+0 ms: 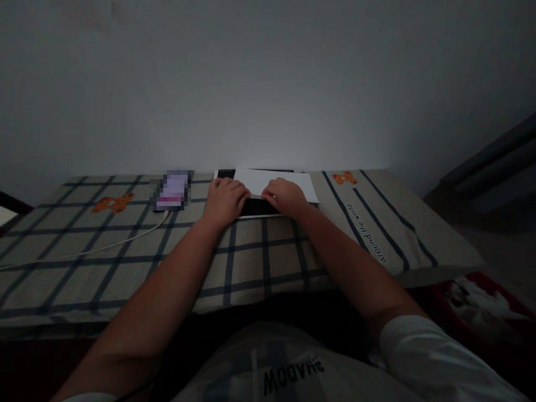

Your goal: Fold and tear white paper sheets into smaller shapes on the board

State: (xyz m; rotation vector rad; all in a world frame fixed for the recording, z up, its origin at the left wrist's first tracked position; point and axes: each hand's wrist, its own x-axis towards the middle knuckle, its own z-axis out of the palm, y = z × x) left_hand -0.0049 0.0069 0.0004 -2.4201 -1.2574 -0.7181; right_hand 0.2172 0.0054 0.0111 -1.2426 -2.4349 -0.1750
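Note:
A white sheet of paper (276, 181) lies on a flat black object (257, 207) at the far side of a checked cloth surface (268, 251). My left hand (225, 201) and my right hand (285, 196) rest side by side on the sheet's near edge. Both have their fingers curled down onto the paper, pressing or pinching its edge. The fingertips are partly hidden behind the knuckles. My forearms stretch out from the bottom of the view.
A phone (173, 191) with a lit screen lies left of the paper, and a white cable (104, 245) runs from it toward the left edge. A plain wall (268, 84) stands right behind. Red and white fabric (473, 296) lies at the lower right.

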